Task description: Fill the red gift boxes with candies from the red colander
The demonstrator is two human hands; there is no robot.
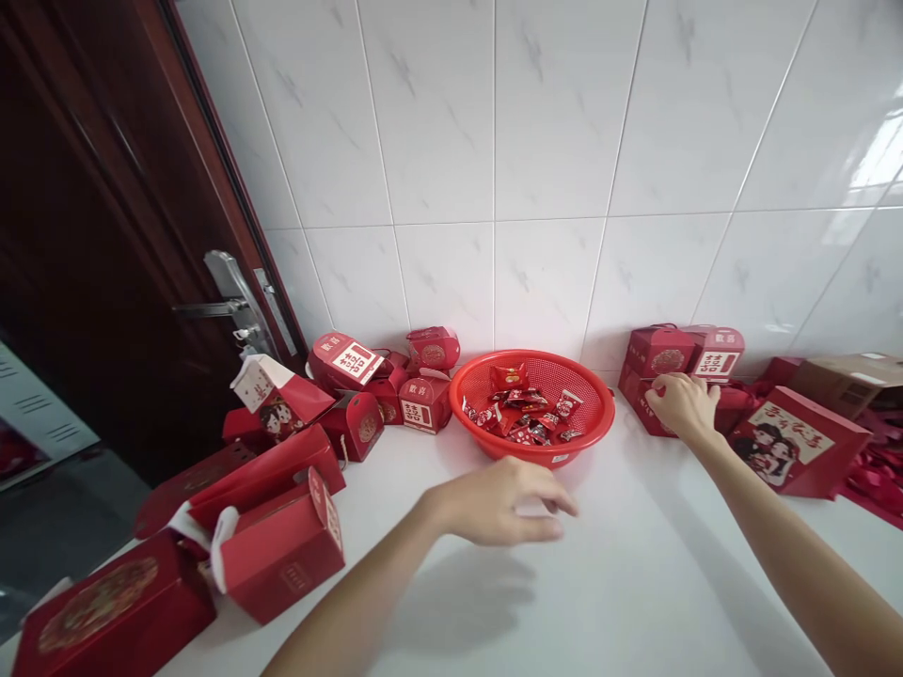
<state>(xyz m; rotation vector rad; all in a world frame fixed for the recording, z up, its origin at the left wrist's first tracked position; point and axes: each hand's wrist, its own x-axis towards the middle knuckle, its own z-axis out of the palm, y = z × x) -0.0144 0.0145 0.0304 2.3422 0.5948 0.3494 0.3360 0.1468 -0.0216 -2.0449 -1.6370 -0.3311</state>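
Observation:
My left hand [500, 503] hovers over the white tabletop, just in front of a red plastic basket [540, 458]. Its fingers are apart and nothing is in them. Wrapped candies [522, 411] in red, white and dark wrappers lie inside the basket. On the right, my right hand [684, 404] reaches to a stack of small red gift boxes, with its bent fingers on a red gift box [639, 404]. Part of that box is hidden behind the hand. Above it sit a dark red box [659, 350] and one with a white-and-gold label [718, 353].
Several red gift boxes [282, 550] crowd the left side. At right stand a larger red box [797, 442] with a cartoon couple and a cardboard carton [843, 381]. A tiled wall [451, 141] closes off the back; a dark door [105, 188] is at left.

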